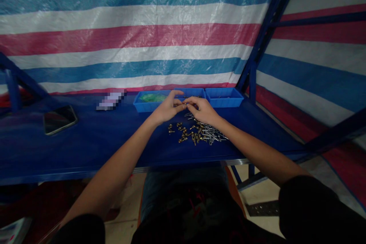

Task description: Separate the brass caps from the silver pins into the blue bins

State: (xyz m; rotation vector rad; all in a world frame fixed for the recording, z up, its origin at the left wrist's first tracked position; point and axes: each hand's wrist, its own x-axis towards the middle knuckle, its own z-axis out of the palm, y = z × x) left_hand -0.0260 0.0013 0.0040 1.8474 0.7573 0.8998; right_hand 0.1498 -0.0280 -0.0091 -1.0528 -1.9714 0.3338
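Observation:
My left hand [168, 107] and my right hand [202, 109] meet above the blue table, fingertips almost touching. Each hand is closed in a pinch; a tiny part seems to sit between the fingertips, too small to name. Just below the hands lies a loose pile of brass-coloured small fittings [184, 136]. Beside it, partly under my right wrist, is a heap of silver pin-like metal parts [211, 132]. Behind my hands stands a middle blue bin [197, 91] with small parts in it, partly hidden by my fingers.
A left blue bin [140, 107] holds a green plastic bag [153, 97]. To the right stands another blue bin [225, 102]. A phone [60, 119] and a blurred-out pale item [110, 100] lie on the table [114, 137]. Blue frame posts [252, 80] and striped sheeting enclose it.

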